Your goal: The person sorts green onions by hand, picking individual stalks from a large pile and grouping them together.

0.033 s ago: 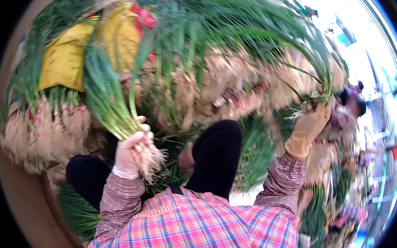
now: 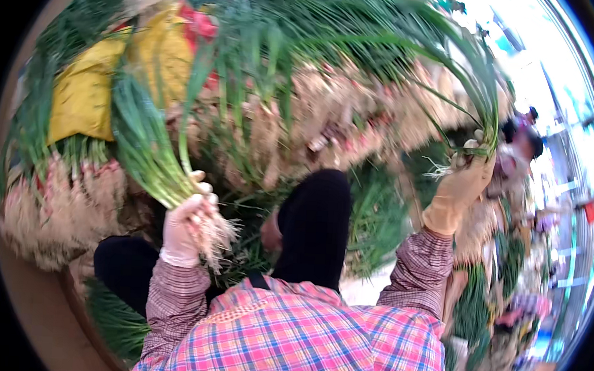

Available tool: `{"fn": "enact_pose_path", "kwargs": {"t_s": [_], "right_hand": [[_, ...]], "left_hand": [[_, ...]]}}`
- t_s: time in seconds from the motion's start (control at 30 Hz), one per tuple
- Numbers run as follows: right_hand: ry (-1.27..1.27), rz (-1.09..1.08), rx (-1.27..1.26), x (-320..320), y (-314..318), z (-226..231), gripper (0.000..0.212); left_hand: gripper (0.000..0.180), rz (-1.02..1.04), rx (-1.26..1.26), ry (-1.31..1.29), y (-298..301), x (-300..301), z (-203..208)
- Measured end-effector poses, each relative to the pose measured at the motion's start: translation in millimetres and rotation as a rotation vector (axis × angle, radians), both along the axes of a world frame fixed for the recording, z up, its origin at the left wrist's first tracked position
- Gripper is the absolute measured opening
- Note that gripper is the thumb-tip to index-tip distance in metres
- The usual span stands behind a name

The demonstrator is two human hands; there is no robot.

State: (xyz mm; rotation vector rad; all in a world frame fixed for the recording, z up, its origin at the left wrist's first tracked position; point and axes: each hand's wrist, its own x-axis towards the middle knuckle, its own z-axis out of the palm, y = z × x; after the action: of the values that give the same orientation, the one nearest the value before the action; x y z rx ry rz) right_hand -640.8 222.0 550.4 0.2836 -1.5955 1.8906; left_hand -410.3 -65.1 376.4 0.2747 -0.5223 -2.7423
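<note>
A pale glove covers my left hand (image 2: 184,228), which is closed round a bunch of spring onions (image 2: 152,154). Their green leaves lean up and left, while the whitish roots hang out below the fingers. Off to the right, my right hand (image 2: 463,187), in a yellowish glove, grips a few spring onion stalks (image 2: 485,125). Their leaves arch back to the left over the heap, and some thin roots stick out beside the wrist. A large heap of spring onions (image 2: 319,25) lies in front of me, its pale roots facing me.
Yellow sacking (image 2: 83,97) lies among the onions at the left, with a red piece (image 2: 199,24) near it. Loose green leaves (image 2: 375,223) cover the ground by my bent knee (image 2: 315,220). Another bundle (image 2: 472,309) lies at the right. Other people (image 2: 517,153) sit farther right.
The view has shifted a little, so the heap and my hands appear slightly farther left. Both hands keep their hold on the spring onions.
</note>
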Motion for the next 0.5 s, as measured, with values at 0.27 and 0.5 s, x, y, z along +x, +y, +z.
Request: {"fn": "enact_pose_path", "kwargs": {"t_s": [0.27,0.5], "right_hand": [[-0.601,-0.441,0.336,72,126,-224,0.028],[-0.932,-0.238,1.177,94,152,-397,0.031]], "left_hand": [[0.048,0.092,-0.205,-0.139,8,-8,-3],[0.050,0.092,-0.135,-0.159,-4,13,-4]]}}
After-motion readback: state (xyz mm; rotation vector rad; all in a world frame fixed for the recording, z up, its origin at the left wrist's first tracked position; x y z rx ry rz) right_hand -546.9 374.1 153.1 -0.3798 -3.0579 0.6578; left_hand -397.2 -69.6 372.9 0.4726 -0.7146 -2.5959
